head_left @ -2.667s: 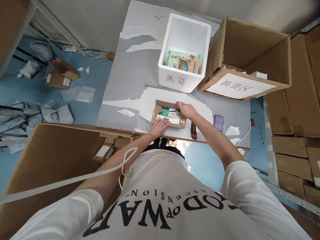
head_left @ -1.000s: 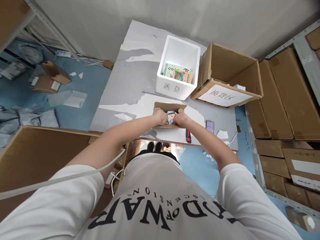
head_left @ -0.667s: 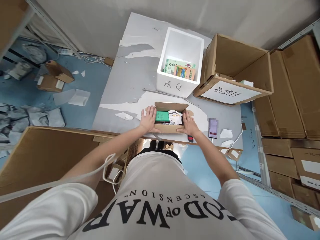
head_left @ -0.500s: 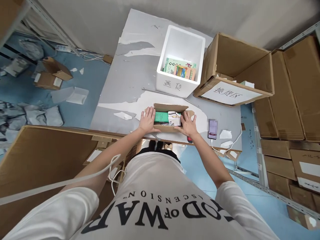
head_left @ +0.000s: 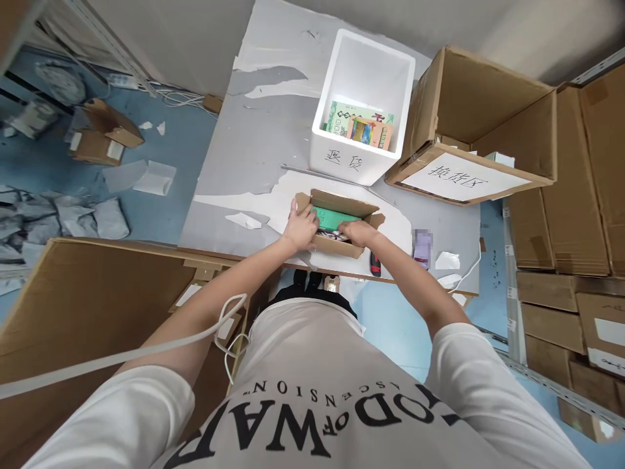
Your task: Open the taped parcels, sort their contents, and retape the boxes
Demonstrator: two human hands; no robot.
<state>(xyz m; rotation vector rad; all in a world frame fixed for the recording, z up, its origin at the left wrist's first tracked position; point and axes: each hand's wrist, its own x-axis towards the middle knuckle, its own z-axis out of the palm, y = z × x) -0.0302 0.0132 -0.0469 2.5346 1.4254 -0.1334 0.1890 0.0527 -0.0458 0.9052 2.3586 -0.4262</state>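
Observation:
On the table's front part stands an open, narrow cardboard box [head_left: 336, 246] with its flaps up. A green box [head_left: 336, 219] lies lengthwise inside it, with white printed material [head_left: 328, 234] along its front side. My left hand [head_left: 301, 228] grips the left end of the cardboard box, thumb outside and fingertips over the edge by the green box. My right hand [head_left: 358, 232] reaches into the right half with fingers curled down; what they hold, if anything, is hidden. A red and black tool [head_left: 375, 264] lies just right of the cardboard box at the table edge.
Behind stands a white foam box [head_left: 336, 156] holding printed booklets, beside a large labelled carton [head_left: 463, 176]. A phone [head_left: 422, 249] and paper scraps [head_left: 448, 260] lie to the right. Stacked cartons [head_left: 547, 290] line the right side; another big carton [head_left: 97, 306] stands left.
My right hand has moved from the box's right end into it. The white printed packet no longer lies on top, and more of the green box shows. The cardboard box is turned slightly.

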